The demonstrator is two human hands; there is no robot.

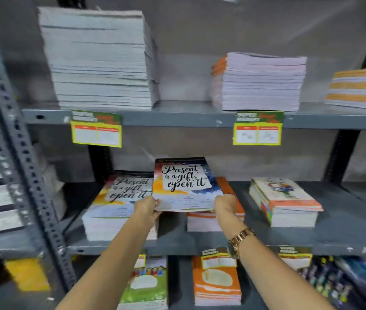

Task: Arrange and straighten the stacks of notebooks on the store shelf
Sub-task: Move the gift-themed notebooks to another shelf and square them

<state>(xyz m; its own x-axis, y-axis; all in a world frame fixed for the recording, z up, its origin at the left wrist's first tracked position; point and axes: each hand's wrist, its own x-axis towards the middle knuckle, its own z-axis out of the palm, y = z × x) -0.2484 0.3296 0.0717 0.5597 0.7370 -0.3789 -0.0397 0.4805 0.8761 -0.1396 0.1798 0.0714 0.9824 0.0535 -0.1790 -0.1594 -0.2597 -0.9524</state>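
Hands' (148, 206) grip, perhaps several notebooks (185, 184)

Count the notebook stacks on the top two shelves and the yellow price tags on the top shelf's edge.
Top shelf stacks: 3
Middle shelf stacks: 3
Yellow price tags: 2
Total: 8

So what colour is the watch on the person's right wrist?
Gold-toned, with a metal link band, on the right wrist; the head view shows it clearly.
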